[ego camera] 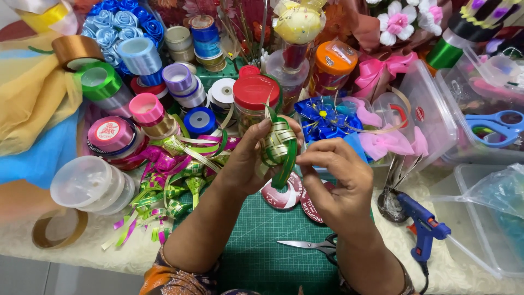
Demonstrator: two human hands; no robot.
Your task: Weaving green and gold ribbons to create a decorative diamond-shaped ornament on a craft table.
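Observation:
My left hand (252, 158) holds a small woven piece of green and gold ribbon (277, 147) upright above the green cutting mat (273, 240). A loop of green ribbon curves down its right side. My right hand (335, 180) pinches the lower right edge of that woven piece with thumb and fingers. Both hands meet at the centre of the view. Two round ribbon spools with red labels (289, 196) lie on the mat just under my hands.
Black-handled scissors (314, 246) lie on the mat near my right wrist. A blue glue gun (423, 229) rests at right. Many ribbon spools (142, 54), a red-lidded jar (255, 93), woven ribbon scraps (169, 191), clear plastic boxes (480, 218) and blue scissors (499, 127) crowd the table.

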